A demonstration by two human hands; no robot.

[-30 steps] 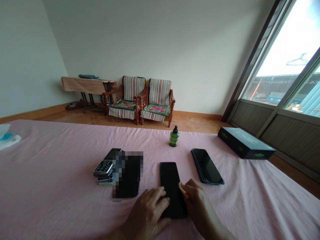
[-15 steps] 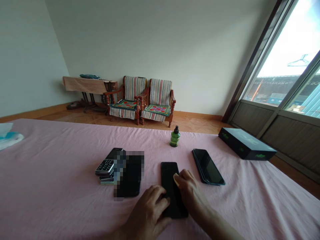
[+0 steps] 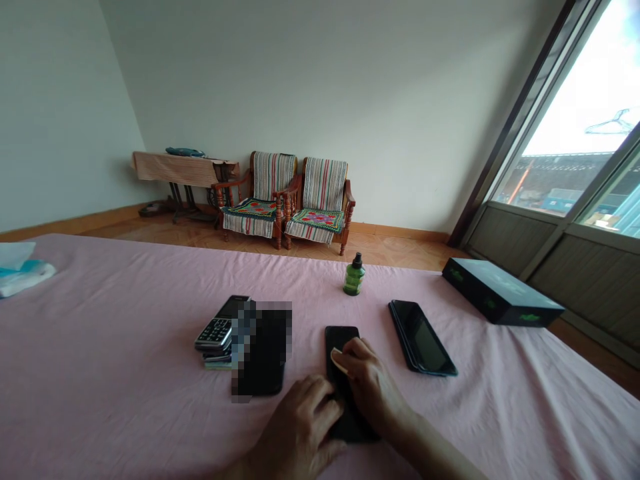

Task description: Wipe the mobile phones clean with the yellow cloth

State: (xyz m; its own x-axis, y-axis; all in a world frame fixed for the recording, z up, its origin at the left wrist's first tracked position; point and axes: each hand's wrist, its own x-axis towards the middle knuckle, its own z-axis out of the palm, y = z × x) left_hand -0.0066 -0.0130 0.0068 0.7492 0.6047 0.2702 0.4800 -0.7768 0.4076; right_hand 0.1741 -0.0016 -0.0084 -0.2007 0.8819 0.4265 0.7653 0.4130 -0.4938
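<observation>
A black smartphone [image 3: 343,339] lies face up on the pink sheet in front of me. My left hand [image 3: 305,421] grips its left edge with bent fingers, the thumb low by the near end. My right hand [image 3: 369,381] is closed on a small pale pad [image 3: 340,361], pressing it against the upper part of the screen; most of the pad is hidden under the fingers. To the left, another black phone [image 3: 265,360], partly pixelated, lies beside a stack topped by a silver keypad phone [image 3: 218,331]. On the right is a dark phone or small tablet [image 3: 424,339], seemingly atop another.
A green bottle with a black cap [image 3: 354,277] stands beyond the phone. A flat black box [image 3: 500,293] lies at the right edge of the pink sheet [image 3: 125,347], a tissue pack [image 3: 25,275] at far left. Two wooden armchairs [image 3: 320,200] stand by the wall.
My right hand has slid the pad leftward across the screen, from near the right edge to the upper middle. My left hand keeps its grip. The whole view has shifted slightly.
</observation>
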